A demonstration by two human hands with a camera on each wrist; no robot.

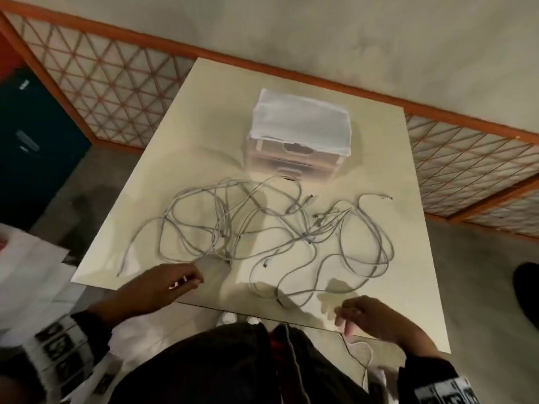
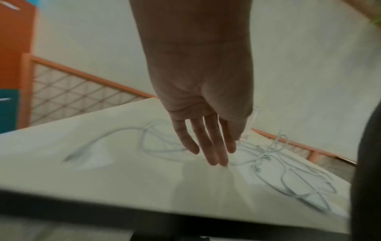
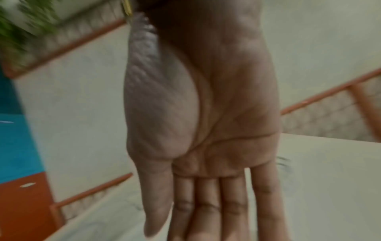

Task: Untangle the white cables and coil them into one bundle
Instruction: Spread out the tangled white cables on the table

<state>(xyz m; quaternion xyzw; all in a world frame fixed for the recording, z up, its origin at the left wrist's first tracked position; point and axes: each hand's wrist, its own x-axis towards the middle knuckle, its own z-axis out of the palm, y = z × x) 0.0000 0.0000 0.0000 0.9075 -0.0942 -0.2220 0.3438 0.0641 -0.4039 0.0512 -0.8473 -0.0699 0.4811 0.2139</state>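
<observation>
At the upper centre of the head view, a small translucent plastic drawer box with a pale cloth cover (image 1: 300, 135) is seen standing on the cream square table top (image 1: 186, 147), toward its far side. Its drawers are shut, and what lies inside cannot be made out through the hazy fronts.

Just below the box, the tangled white cables (image 1: 262, 228) are spread loose across the middle of the table. The heap is stretched mostly from left to right across the frame. One free end is pointed down toward the lower-left corner of the table, another plug end is pointed to the right near the table's right side, and a set of loops is draped toward the near edge at lower centre. No bundle is formed yet.

The left hand (image 1: 163, 284) is held over the near-left edge, just beside the closest strands; in the left wrist view its fingers (image 2: 212, 146) are shown straight and slightly parted, with nothing held, and contact with the cable cannot be told. The right hand (image 1: 370, 316) is hung over the near-right edge, close to the lowest loop. In the right wrist view its fingers (image 3: 208, 203) are seen straight and pressed side by side, with nothing gripped.

A dark blue cabinet (image 1: 32, 147) is caught at the left edge.
</observation>
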